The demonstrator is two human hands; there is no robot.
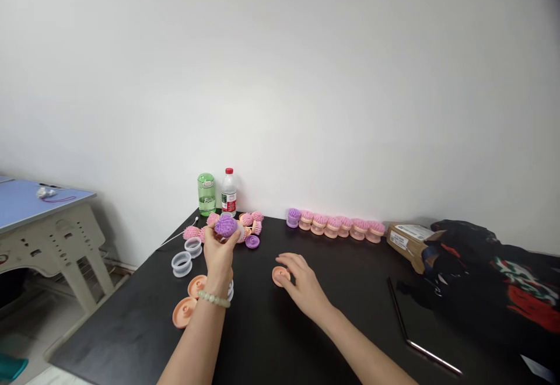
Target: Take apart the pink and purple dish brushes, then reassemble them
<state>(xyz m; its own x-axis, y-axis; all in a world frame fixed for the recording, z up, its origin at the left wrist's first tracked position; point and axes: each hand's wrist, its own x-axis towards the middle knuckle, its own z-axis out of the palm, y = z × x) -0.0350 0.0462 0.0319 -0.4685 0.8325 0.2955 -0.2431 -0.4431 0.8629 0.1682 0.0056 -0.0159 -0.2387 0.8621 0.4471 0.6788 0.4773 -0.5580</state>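
Note:
My left hand [219, 259], with a beaded bracelet on its wrist, is closed around a purple bristled brush head [226, 226]. It is raised above the table, in front of a cluster of pink bristled heads [192, 233]. A purple disc [252, 241] lies just right of that cluster. At the middle of the table my right hand [304, 283] has its thumb and fingers apart around an orange disc [280, 276]; the thumb overlaps the disc's edge. Beside my left forearm are two larger orange discs [184, 313] and clear plastic rings [181, 264].
Along the wall stands a row of assembled pink brushes [332, 227] with a purple one [293, 217] at its left end. A green bottle [207, 194] and a red-capped bottle [228, 192] stand behind. Right: a cardboard box [405, 246], black cloth [485, 286], a dark stick [433, 357].

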